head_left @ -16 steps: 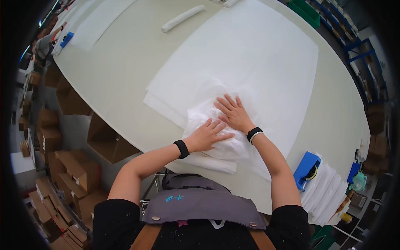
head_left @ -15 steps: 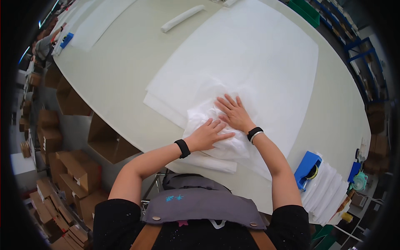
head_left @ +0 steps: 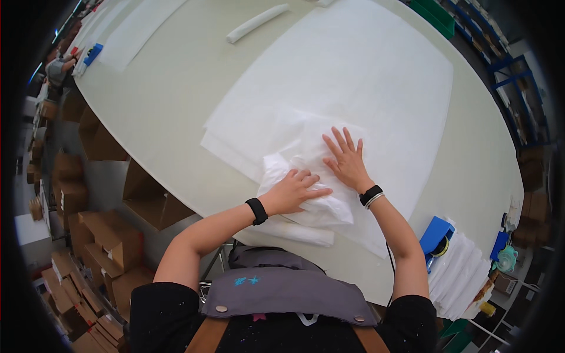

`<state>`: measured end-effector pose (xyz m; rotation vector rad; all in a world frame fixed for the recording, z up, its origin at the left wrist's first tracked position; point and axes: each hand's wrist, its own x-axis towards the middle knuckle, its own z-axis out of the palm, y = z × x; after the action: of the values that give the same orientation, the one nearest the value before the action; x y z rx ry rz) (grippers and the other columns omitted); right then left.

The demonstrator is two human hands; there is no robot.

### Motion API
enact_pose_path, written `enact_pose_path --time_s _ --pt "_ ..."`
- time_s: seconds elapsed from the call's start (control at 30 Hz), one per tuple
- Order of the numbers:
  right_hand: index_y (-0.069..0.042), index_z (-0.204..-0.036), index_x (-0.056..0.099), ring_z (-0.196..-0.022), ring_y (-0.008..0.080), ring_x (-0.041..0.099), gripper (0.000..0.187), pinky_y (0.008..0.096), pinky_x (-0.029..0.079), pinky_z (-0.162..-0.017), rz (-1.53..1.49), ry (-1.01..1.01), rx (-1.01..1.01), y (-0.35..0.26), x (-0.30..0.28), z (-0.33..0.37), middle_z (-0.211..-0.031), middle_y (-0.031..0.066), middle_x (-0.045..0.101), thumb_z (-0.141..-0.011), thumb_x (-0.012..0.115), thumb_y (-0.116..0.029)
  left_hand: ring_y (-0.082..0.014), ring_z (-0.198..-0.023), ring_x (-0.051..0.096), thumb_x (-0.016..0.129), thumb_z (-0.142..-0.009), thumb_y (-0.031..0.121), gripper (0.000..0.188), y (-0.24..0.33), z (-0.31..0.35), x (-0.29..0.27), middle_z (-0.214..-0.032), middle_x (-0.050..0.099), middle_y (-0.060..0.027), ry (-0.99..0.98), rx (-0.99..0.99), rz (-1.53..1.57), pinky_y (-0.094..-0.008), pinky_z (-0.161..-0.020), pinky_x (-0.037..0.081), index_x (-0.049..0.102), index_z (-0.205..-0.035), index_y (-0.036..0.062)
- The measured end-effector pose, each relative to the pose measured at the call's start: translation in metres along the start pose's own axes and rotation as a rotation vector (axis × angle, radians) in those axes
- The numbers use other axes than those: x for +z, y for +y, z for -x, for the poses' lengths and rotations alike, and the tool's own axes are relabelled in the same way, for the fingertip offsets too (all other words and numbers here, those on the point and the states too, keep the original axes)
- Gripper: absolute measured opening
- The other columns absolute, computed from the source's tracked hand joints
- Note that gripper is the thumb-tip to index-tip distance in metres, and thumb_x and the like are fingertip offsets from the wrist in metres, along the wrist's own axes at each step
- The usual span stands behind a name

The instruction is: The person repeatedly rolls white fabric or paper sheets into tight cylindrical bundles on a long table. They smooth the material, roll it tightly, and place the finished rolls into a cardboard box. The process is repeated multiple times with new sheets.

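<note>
A stack of large white translucent sheets (head_left: pixel 376 70) lies spread across the pale table (head_left: pixel 159 112) before me. On its near part rests a crumpled white bundle of thin film or cloth (head_left: pixel 329 210). My left hand (head_left: pixel 292 193) presses on this bundle, fingers spread. Farther right and a little higher, my right hand (head_left: pixel 347 162) lies with fingers apart on the thin white layer just beyond the bundle. A white rolled or folded strip (head_left: pixel 303 232) lies near the table's front edge, below my left hand.
Right of me stand a blue tape dispenser (head_left: pixel 435 235) and a pile of folded white pieces (head_left: pixel 462 270). Another white roll (head_left: pixel 258 22) lies at the far side. Cardboard boxes (head_left: pixel 112 238) fill the floor at left. A person (head_left: pixel 57 69) works at the far left.
My right hand has slid right and slightly away from my left hand, smoothing out the film beneath it. My left hand stays nearly in place on the bundle.
</note>
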<state>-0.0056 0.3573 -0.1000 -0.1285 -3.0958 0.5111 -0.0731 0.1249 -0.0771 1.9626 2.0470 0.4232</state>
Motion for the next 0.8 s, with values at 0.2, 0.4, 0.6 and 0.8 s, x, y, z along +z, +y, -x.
enact_pose_path --time_s 0.2,0.4,0.6,0.8 --pt "-0.026 -0.156 0.036 -0.155 0.0333 0.008 0.071 0.0689 0.002 -0.117 -0.216 -0.319 -0.057 -0.049 0.013 0.023 -0.167 0.0032 0.022 -0.098 0.038 -0.066 -0.0328 -0.136 0.036 0.086 -0.069 0.033 0.058 -0.001 0.0 0.004 -0.139 0.049 -0.0076 -0.149 -0.06 0.034 -0.05 -0.111 0.032 0.069 -0.122 0.017" --pt "-0.024 -0.156 0.036 -0.155 0.031 0.008 0.071 0.0671 0.002 -0.118 -0.182 -0.274 -0.051 -0.046 0.021 0.023 -0.167 0.0025 0.022 -0.099 0.037 -0.065 -0.0297 -0.126 0.053 0.083 -0.077 0.03 0.048 -0.031 -0.003 -0.037 -0.128 0.063 -0.0079 -0.212 -0.114 0.643 -0.0431 -0.105 0.044 0.069 -0.119 0.0117" --pt "-0.02 -0.155 0.038 -0.155 0.0309 0.01 0.069 0.0666 0.003 -0.118 -0.169 -0.252 -0.075 -0.051 0.018 0.024 -0.166 0.0035 0.024 -0.1 0.039 -0.062 -0.0308 -0.139 0.042 0.069 -0.088 0.01 0.04 -0.147 -0.059 -0.07 -0.124 0.068 -0.0015 0.357 -0.313 0.279 -0.0468 -0.113 0.034 0.065 -0.128 0.0135" --pt "-0.018 -0.157 0.033 -0.154 0.0317 0.015 0.071 0.0648 0.003 -0.119 -0.254 -0.201 -0.041 -0.049 0.016 0.028 -0.164 0.006 0.029 -0.1 0.041 -0.06 -0.0266 -0.128 0.049 0.075 -0.083 0.027 0.044 -0.169 -0.093 -0.099 -0.114 0.068 -0.0031 -0.347 -0.389 0.123 -0.0447 -0.111 0.029 0.067 -0.125 0.016"
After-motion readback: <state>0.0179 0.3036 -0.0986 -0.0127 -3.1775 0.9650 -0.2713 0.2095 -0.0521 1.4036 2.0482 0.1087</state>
